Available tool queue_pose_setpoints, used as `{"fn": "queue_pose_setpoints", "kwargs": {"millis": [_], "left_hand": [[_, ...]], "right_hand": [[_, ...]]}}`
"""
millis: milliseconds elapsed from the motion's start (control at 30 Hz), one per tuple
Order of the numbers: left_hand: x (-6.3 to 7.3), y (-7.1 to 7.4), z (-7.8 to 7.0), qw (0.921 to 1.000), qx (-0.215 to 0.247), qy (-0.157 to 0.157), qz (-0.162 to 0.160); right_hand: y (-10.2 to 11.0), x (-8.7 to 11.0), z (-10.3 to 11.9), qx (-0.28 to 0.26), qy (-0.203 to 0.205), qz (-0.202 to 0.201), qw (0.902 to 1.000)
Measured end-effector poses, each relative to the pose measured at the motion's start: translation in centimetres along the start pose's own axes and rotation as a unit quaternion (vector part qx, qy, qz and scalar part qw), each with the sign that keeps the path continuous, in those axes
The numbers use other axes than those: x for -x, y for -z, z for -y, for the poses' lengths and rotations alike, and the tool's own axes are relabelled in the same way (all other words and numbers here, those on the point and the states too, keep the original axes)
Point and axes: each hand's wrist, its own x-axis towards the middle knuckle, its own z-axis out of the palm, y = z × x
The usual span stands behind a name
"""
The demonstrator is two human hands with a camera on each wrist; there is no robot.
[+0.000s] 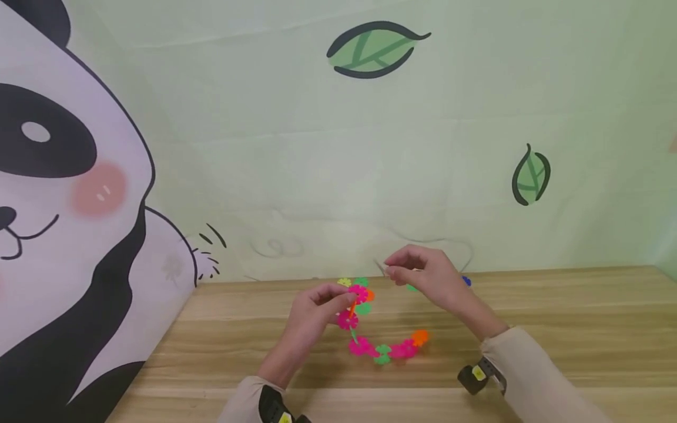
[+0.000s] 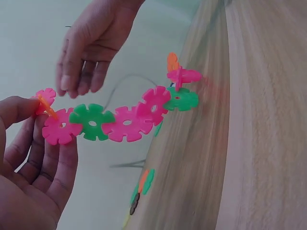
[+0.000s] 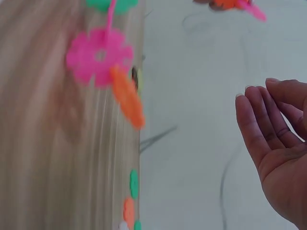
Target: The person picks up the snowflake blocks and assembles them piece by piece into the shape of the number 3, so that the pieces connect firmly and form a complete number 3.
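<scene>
My left hand (image 1: 312,314) pinches one end of a curved chain of interlocking flower-shaped plastic discs (image 1: 404,348) between thumb and fingers. The chain is mostly pink with some green, and it sags to the right above the table. In the left wrist view, an orange disc (image 2: 47,105) is at the pinched end, and another orange disc (image 2: 173,62) tips the far end. Up and to the right, my right hand (image 1: 431,279) hovers apart from the chain. Its fingers are loosely bent, and the right wrist view shows nothing held in them.
Several loose discs lie along the table's back edge, among them a yellow disc (image 1: 344,282), a green disc (image 1: 362,308) and a blue disc (image 1: 466,281). Behind the wooden table (image 1: 555,341) hangs a pale green cloth (image 1: 254,147) printed with a panda and leaves.
</scene>
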Motion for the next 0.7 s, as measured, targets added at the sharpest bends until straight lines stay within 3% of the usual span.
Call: {"fn": "queue_pose_setpoints", "kwargs": {"millis": [200,367,533,700], "left_hand": [[0.0,0.4,-0.1,1.0000,0.006,0.006,-0.002],[-0.1,0.3,-0.1,0.9999,0.009,-0.008,0.000],[-0.1,0.4,-0.1,0.9998,0.012,-0.016,0.007],[-0.2,0.4,0.0,0.9997,0.016,-0.014,0.015]], "right_hand": [[1.1,-1.9,-1.5,0.053,-0.009,-0.001,0.9986],[1.8,-2.9,-3.2,0.098,-0.032,0.010,0.9947],[2.0,-3.5,-5.0,0.160,-0.063,0.039,0.9843],[2.0,-3.6,-6.5,0.229,-0.054,0.076,0.9688]]}}
